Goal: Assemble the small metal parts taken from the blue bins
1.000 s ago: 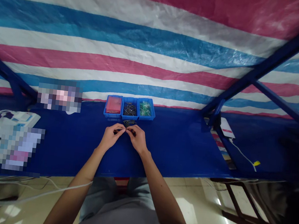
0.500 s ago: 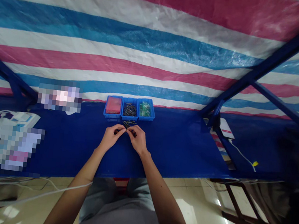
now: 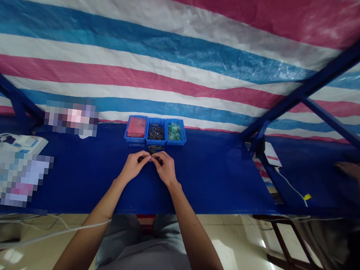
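Metal pieces [image 3: 155,148] near blue bins [image 3: 156,142]

We have open smooth blue tabletop [image 3: 214,178] toward three o'clock and eight; three blue plastic bins [image 3: 156,142] obstruct us at twelve, a blue metal frame [image 3: 289,101] at two.

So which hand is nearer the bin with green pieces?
Right. The right hand is in front of the green-filled bin; the left hand is farther off, to its left.

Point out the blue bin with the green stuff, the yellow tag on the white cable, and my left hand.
Blue bin [image 3: 176,143]: head view, front wall.
Yellow tag [image 3: 307,197]: head view, middle.
Left hand [image 3: 132,166]: head view, back.
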Demonstrator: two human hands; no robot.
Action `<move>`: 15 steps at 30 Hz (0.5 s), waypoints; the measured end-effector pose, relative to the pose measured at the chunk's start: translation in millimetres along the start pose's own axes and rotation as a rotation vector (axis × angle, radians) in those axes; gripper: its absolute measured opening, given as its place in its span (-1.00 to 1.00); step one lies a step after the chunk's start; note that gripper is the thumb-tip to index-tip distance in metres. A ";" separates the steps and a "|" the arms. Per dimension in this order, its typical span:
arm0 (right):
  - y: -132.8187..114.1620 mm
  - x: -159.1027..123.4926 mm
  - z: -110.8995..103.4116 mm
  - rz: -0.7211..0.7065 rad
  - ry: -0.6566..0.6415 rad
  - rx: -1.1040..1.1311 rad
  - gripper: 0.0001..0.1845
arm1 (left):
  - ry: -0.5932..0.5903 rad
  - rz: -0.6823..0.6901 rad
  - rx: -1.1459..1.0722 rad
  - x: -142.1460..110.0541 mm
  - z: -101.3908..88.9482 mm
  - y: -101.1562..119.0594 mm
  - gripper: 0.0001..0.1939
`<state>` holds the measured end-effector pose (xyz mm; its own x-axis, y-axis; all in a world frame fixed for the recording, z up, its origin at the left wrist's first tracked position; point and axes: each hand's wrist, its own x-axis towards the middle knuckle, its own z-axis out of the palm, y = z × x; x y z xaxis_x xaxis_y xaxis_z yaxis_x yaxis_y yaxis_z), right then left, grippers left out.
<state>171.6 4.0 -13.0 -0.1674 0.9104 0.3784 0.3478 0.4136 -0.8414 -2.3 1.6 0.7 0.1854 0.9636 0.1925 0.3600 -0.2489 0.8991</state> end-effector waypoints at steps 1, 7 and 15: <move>0.4 0.0 0.2 -0.001 0.003 -0.001 -0.86 | -0.002 -0.001 -0.003 0.1 0.0 -0.4 -0.74; -2.9 -0.1 -0.4 0.005 0.020 -0.002 -0.84 | -0.003 -0.007 0.008 -0.2 0.7 -3.1 -0.72; -6.4 -0.3 -1.2 0.027 0.016 -0.052 -0.81 | 0.006 -0.001 0.020 -0.2 1.2 -0.7 -0.72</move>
<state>170.5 1.1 -7.3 -0.1429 0.9211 0.3620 0.3997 0.3884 -0.8303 -1.5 1.4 -0.5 0.1793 0.9644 0.1945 0.3785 -0.2501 0.8912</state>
